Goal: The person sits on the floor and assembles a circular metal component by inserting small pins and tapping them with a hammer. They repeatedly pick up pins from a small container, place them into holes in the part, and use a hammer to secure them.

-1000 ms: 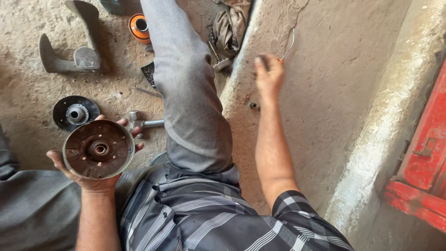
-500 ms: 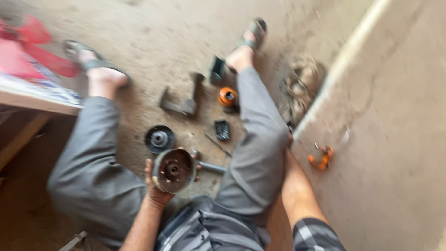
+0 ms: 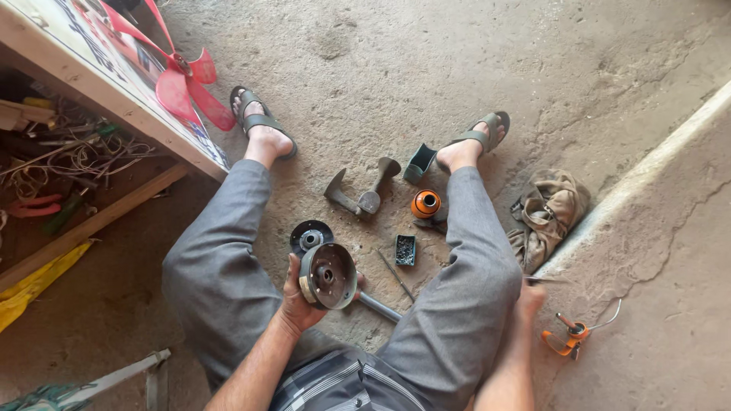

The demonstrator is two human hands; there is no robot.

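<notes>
Sitting on a concrete floor (image 3: 457, 68) with legs spread, a person in grey trousers holds a round metal motor housing (image 3: 328, 275) in the left hand (image 3: 298, 298), just below the centre of the frame; the fingers curl round its rim in a firm grip, the hollow face turned up toward the camera. A metal shaft (image 3: 378, 307) shows at the housing's lower right, running toward the right knee. Just above the housing a dark round cover plate (image 3: 311, 237) lies flat on the floor. The right hand (image 3: 531, 298) sits at lower right beside the right thigh, blurred; whether its fingers are open or closed cannot be told. Near it, further right, lie orange-handled pliers (image 3: 567, 339). Between the legs lie a grey metal bracket (image 3: 361, 194), an orange spool (image 3: 426, 204) and a small dark tray of screws (image 3: 405, 250). A crumpled brown rag (image 3: 552, 213) lies right of the right shin. A red fan blade (image 3: 186, 80) rests on a wooden bench (image 3: 91, 91) at upper left.
</notes>
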